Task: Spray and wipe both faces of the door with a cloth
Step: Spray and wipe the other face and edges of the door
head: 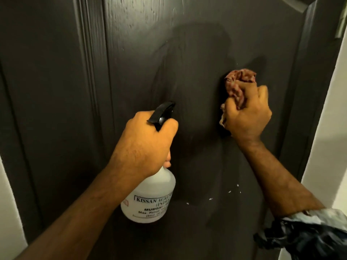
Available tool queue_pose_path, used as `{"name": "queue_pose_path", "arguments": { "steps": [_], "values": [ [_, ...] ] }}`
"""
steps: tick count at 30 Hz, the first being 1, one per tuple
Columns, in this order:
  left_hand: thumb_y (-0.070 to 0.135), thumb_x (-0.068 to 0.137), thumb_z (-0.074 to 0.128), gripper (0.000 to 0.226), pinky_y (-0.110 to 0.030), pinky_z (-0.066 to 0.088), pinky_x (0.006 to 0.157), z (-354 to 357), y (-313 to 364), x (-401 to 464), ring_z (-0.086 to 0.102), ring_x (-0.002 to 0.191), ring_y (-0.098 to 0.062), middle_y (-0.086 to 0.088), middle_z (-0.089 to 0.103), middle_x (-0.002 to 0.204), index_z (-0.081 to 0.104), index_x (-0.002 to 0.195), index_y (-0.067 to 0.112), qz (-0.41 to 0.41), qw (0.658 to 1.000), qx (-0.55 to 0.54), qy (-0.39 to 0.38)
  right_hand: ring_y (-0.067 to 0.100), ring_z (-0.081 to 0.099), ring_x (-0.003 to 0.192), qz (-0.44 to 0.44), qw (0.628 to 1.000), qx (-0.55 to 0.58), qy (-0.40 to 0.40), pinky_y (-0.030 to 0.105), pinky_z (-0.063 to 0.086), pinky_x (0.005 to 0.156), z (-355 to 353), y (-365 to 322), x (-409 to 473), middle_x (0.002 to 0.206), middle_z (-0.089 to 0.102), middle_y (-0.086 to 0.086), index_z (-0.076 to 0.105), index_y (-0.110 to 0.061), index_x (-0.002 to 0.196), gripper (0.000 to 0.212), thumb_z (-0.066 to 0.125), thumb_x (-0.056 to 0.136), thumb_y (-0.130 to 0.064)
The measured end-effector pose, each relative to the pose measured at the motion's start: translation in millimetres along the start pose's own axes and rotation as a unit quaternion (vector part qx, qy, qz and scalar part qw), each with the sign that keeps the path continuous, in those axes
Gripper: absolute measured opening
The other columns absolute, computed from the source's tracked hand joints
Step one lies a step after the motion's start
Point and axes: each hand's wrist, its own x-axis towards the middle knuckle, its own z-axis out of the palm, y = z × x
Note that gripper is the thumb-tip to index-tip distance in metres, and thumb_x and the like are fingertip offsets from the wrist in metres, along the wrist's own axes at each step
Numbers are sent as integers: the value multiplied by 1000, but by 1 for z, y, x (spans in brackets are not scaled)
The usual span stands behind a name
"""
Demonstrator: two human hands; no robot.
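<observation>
A dark brown panelled door [197,44] fills the head view. My left hand [144,145] grips the neck of a white spray bottle [150,197] with a black trigger head [163,113], its nozzle pointing at the door. My right hand [246,113] is closed on a bunched reddish cloth [238,81] pressed against the door's middle panel. A damp wiped patch shows above and between the hands. A few white droplets [234,192] cling to the door below my right forearm.
A raised moulding [92,62] runs down the door left of the panel. A pale wall [330,128] stands past the door's right edge, with a hinge [340,25] at the upper right. More pale wall [9,212] shows at the lower left.
</observation>
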Motion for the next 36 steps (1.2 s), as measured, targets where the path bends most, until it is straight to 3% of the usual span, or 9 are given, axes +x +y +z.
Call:
{"name": "queue_pose_path", "arguments": {
  "steps": [4, 9, 11, 13, 16, 19, 30, 33, 36],
  "values": [
    [21, 101, 56, 21, -26, 57, 50, 19, 3, -3, 65, 39, -11, -2, 62, 43, 72, 99, 7, -7, 1000, 10, -21, 35, 58, 74, -147, 984, -22, -97, 34, 50, 57, -11, 28, -73, 97, 53, 13, 64, -27, 124, 43, 67, 84, -42],
    [22, 101, 57, 22, -25, 57, 49, 56, 14, -1, 65, 39, -10, -1, 61, 43, 72, 98, 7, -12, 999, 20, -27, 26, 46, 66, -455, 869, -17, -194, 38, 44, 56, -40, 98, -136, 76, 52, 8, 63, -23, 131, 28, 64, 104, -31],
    [23, 102, 56, 21, -27, 58, 52, 72, 21, 0, 65, 40, -10, -1, 62, 43, 72, 99, 10, -23, 999, 26, -33, 26, 48, 64, -406, 885, -33, -225, 39, 44, 54, -44, 124, -110, 76, 55, 6, 66, -28, 125, 22, 58, 107, -39],
    [24, 102, 56, 20, -29, 59, 55, 87, 28, 3, 67, 41, -11, -2, 63, 44, 72, 100, 13, -37, 998, 29, -35, 27, 54, 65, -233, 944, -56, -229, 38, 47, 52, -47, 145, -65, 83, 59, 6, 67, -33, 112, 33, 54, 103, -62],
    [24, 102, 55, 19, -31, 60, 56, 103, 31, 6, 68, 43, -12, -3, 64, 46, 72, 101, 15, -45, 998, 38, -35, 41, 62, 80, -61, 992, -58, -94, 40, 48, 62, -47, 165, 11, 103, 57, 17, 68, -23, 116, 36, 60, 89, -44],
    [24, 102, 55, 20, -30, 60, 56, 126, 36, 14, 68, 43, -13, -4, 65, 46, 72, 101, 13, -58, 997, 46, -28, 39, 61, 92, 60, 998, -17, -26, 40, 46, 72, -37, 160, 69, 111, 58, 18, 67, -17, 116, 32, 60, 89, -33],
    [35, 98, 60, 24, -36, 65, 64, 208, 35, 33, 72, 44, -11, 0, 68, 45, 73, 98, 15, -136, 984, 103, -60, 26, 50, 74, -183, 978, 12, -96, 39, 50, 55, -34, 177, -109, 95, 42, 2, 62, -28, 122, 37, 65, 89, -45],
    [34, 98, 60, 25, -40, 68, 67, 207, 29, 24, 73, 45, -13, -1, 68, 47, 73, 99, 12, -125, 984, 113, -56, 27, 57, 60, -265, 954, 19, -135, 38, 46, 51, -47, 194, -151, 85, 50, 3, 64, -28, 120, 24, 63, 101, -42],
    [27, 99, 60, 23, -38, 65, 59, 196, 23, 15, 71, 46, -16, -4, 66, 49, 73, 100, 8, -118, 987, 98, -42, 23, 55, 66, -301, 942, 13, -147, 38, 50, 55, -50, 197, -119, 82, 57, 5, 65, -29, 118, 22, 59, 104, -45]
  ]
}}
